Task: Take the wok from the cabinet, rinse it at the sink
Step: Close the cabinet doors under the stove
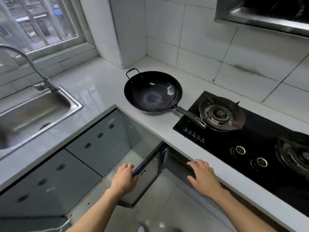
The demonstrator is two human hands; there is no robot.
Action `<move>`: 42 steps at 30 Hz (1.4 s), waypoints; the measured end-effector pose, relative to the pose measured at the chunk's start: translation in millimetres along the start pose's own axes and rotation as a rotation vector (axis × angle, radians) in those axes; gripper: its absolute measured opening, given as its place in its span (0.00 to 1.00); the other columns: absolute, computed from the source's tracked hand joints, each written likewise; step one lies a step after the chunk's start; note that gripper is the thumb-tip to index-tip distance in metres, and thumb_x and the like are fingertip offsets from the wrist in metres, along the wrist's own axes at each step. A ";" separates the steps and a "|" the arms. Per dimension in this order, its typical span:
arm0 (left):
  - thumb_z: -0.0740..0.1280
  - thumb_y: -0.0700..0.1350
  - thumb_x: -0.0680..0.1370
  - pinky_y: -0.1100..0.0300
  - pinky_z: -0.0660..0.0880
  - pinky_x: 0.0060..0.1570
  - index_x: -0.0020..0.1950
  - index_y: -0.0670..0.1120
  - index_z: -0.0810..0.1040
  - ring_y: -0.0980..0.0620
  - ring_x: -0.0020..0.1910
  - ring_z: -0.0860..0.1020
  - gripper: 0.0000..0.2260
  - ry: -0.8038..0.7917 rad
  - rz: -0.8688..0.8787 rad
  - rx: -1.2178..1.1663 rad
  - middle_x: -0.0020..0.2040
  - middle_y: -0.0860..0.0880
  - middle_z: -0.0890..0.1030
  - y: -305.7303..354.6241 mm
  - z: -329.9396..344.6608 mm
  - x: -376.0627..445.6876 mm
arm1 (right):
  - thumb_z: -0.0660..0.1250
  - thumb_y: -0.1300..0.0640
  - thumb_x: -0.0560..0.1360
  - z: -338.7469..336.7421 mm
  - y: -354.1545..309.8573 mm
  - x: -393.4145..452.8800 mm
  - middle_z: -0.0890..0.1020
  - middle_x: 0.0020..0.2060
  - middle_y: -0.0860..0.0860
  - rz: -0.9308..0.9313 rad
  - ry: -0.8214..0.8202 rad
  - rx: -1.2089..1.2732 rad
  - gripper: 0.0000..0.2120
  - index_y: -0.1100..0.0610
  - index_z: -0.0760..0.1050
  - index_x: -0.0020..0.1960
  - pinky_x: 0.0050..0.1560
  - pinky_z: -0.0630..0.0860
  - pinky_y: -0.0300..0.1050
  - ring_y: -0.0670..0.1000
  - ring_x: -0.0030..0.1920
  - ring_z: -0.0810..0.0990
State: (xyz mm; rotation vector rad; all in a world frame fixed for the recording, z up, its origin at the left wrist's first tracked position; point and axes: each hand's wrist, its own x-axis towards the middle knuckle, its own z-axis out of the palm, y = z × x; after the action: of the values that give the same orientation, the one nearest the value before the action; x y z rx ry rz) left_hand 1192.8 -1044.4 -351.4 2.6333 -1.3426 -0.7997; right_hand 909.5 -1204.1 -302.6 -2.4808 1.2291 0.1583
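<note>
Now the wok (153, 92) stands upright on the white desk (103, 77), in the far corner of the L-shaped top, between the sink (33, 113) on the left and the gas stove (250, 136) on the right. Its long handle (192, 116) points to the right and near side, and the end of the handle lies over the black glass of the stove, just beside the far burner (220, 113). A small loop handle (133, 72) is on the far side of the wok. Nothing lies inside the wok.

The left hand (124, 177) holds the top edge of the open cabinet door (150, 164); the fingers are curled over this edge, so the grip is clamped on the door. The right hand (203, 176) is near the desk edge, above the dark open cabinet (177, 164); its fingers are stretched and spread, so this grip is apart and holds nothing.

The open door stands between the two hands. The faucet (28, 64) bends over the sink at the far left. Behind it is a window (38, 22). At the top right a range hood (267, 14) hangs on the tiled wall (192, 34).
</note>
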 end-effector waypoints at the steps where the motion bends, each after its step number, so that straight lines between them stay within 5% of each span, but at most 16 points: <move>1: 0.62 0.55 0.79 0.53 0.69 0.64 0.71 0.46 0.67 0.46 0.68 0.68 0.23 -0.017 0.009 -0.019 0.67 0.46 0.71 -5.8 2.2 3.8 | 0.64 0.45 0.77 4.8 -5.6 -1.6 0.66 0.71 0.48 0.010 0.002 -0.004 0.26 0.46 0.63 0.73 0.70 0.65 0.50 0.50 0.71 0.62; 4: 0.59 0.57 0.81 0.53 0.70 0.62 0.67 0.43 0.72 0.43 0.64 0.72 0.21 -0.074 0.002 -0.112 0.64 0.44 0.75 -18.8 2.2 15.3 | 0.64 0.44 0.77 15.9 -22.3 -6.8 0.66 0.71 0.48 0.046 0.001 -0.020 0.26 0.46 0.63 0.73 0.72 0.64 0.50 0.50 0.72 0.62; 7: 0.56 0.56 0.82 0.59 0.73 0.39 0.42 0.46 0.74 0.46 0.41 0.78 0.17 -0.161 -0.015 -0.255 0.42 0.46 0.80 -28.0 0.6 20.7 | 0.63 0.45 0.77 23.4 -35.7 -14.7 0.65 0.72 0.49 0.089 -0.002 -0.006 0.26 0.47 0.62 0.73 0.71 0.65 0.51 0.51 0.72 0.62; 10: 0.54 0.57 0.82 0.63 0.67 0.27 0.37 0.47 0.70 0.51 0.31 0.75 0.19 -0.254 -0.037 -0.377 0.34 0.48 0.78 -35.3 2.8 23.1 | 0.63 0.46 0.78 28.6 -45.8 -24.6 0.66 0.71 0.49 0.129 0.000 0.014 0.25 0.48 0.63 0.73 0.70 0.66 0.50 0.51 0.71 0.63; 16: 0.52 0.61 0.80 0.55 0.76 0.49 0.37 0.45 0.74 0.43 0.44 0.82 0.24 -0.312 -0.081 -0.427 0.43 0.41 0.85 -35.2 1.7 24.0 | 0.63 0.48 0.78 35.6 -48.8 -51.5 0.66 0.70 0.50 0.217 -0.008 0.037 0.24 0.49 0.64 0.72 0.69 0.66 0.47 0.51 0.70 0.63; 21: 0.56 0.62 0.79 0.46 0.78 0.54 0.38 0.43 0.70 0.44 0.37 0.75 0.23 -0.381 -0.121 -0.625 0.36 0.40 0.77 -15.7 14.5 8.4 | 0.64 0.48 0.78 33.2 -36.1 -71.1 0.66 0.70 0.51 0.267 -0.002 0.073 0.24 0.50 0.65 0.72 0.70 0.66 0.46 0.51 0.70 0.63; 28: 0.54 0.61 0.82 0.53 0.79 0.42 0.47 0.37 0.81 0.41 0.43 0.82 0.29 -0.568 -0.339 -1.070 0.44 0.40 0.85 46.8 61.3 -23.9 | 0.64 0.50 0.78 20.4 -0.2 -91.2 0.67 0.70 0.51 0.323 0.023 0.115 0.24 0.51 0.64 0.72 0.69 0.65 0.47 0.52 0.69 0.64; 36: 0.52 0.66 0.80 0.50 0.71 0.63 0.71 0.33 0.67 0.41 0.60 0.76 0.37 -0.762 -0.452 -1.367 0.67 0.34 0.73 127.3 102.9 -26.4 | 0.64 0.49 0.78 17.0 59.1 -125.3 0.67 0.70 0.52 0.449 0.074 0.138 0.25 0.51 0.63 0.73 0.70 0.65 0.47 0.53 0.69 0.64; 42: 0.53 0.66 0.80 0.47 0.67 0.71 0.75 0.34 0.61 0.39 0.70 0.70 0.38 -0.750 -0.560 -1.558 0.73 0.35 0.67 185.9 116.4 -19.6 | 0.66 0.45 0.76 10.8 106.9 -131.5 0.67 0.70 0.52 0.528 0.138 0.138 0.31 0.54 0.60 0.74 0.70 0.65 0.48 0.53 0.70 0.64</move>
State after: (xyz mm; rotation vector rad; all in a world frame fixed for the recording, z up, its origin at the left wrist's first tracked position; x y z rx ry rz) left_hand 991.1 -1124.6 -388.2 1.3232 0.2603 -1.8872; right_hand 745.3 -1161.1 -307.9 -2.0292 1.8647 0.0333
